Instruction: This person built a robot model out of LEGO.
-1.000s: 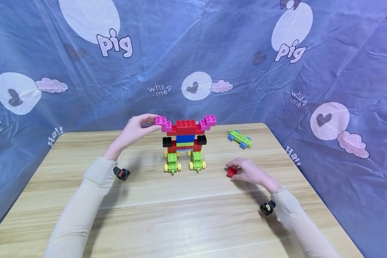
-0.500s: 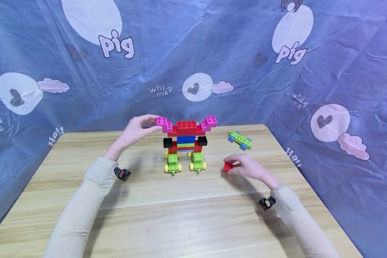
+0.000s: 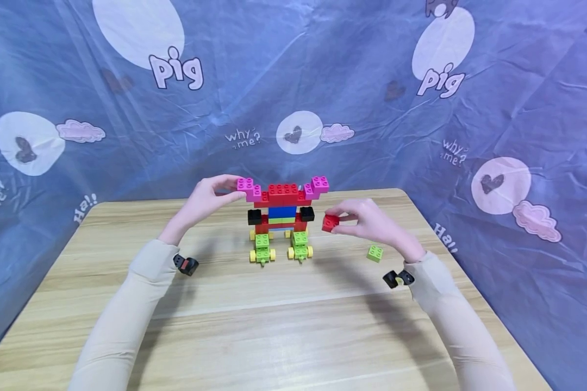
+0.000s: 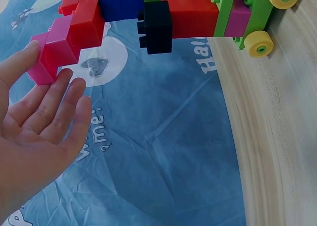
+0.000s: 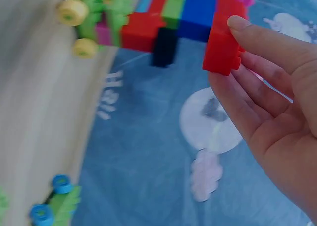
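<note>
A figure built of toy building bricks [image 3: 282,212] stands upright on two green wheeled bases [image 3: 300,252] with yellow wheels. My left hand [image 3: 207,196] pinches the pink brick [image 3: 245,184] at the tip of its left arm. In the left wrist view the thumb lies on one side of that brick and the fingers on the other. To the right of the figure, my right hand [image 3: 372,221] holds a red brick [image 3: 330,223] above the table, between thumb and fingertips. The right wrist view shows the red brick [image 5: 223,47] overlapping the figure's upper part.
A loose green brick [image 3: 375,253] lies on the wooden table [image 3: 274,326] below the right wrist. Farther back, a green car base with blue wheels [image 5: 59,206] shows in the right wrist view. A blue printed cloth [image 3: 293,65] hangs behind the table.
My right hand has lifted the red brick and carried it left towards the figure. The green brick has come into sight, and the blue-wheeled base is now hidden behind that hand. My left hand stays put.
</note>
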A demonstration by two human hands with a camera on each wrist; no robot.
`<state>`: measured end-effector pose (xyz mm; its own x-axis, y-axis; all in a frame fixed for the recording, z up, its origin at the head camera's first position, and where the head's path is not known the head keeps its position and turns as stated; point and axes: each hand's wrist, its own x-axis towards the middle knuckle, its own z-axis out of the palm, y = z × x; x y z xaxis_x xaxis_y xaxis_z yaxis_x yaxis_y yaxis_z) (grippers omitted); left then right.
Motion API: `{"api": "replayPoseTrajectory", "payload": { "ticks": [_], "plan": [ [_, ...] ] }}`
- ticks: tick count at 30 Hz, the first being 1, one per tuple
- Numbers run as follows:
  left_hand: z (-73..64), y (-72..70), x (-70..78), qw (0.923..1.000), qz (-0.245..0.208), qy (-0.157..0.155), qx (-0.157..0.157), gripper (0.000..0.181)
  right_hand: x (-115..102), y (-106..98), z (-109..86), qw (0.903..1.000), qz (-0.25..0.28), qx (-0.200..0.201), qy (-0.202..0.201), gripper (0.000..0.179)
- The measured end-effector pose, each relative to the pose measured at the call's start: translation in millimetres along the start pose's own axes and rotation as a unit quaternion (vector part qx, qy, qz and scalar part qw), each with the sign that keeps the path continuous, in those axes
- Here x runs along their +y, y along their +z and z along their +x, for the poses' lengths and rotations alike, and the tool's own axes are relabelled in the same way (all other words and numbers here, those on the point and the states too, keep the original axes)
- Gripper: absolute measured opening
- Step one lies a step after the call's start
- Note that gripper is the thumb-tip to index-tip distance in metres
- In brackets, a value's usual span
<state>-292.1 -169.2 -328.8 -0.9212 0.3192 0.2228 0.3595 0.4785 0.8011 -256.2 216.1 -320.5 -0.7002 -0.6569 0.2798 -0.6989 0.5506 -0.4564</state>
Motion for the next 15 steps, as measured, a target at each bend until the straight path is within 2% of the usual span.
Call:
{"api": "replayPoseTrajectory", "payload": {
  "ticks": [10,15],
  "plan": [
    [-0.2,-0.6,-1.1,1.0000,-0.001,-0.001,0.008,0.043,-23.8,-26.2,43.0,0.9978,-0.020,0.016,-0.061,0.039],
    [0.6,-0.8,-3.7,1.0000,0.002,-0.003,0.003,0.045,-28.9,-30.7,61.6,0.9976,-0.023,0.012,-0.064,0.038]
  ]
}}
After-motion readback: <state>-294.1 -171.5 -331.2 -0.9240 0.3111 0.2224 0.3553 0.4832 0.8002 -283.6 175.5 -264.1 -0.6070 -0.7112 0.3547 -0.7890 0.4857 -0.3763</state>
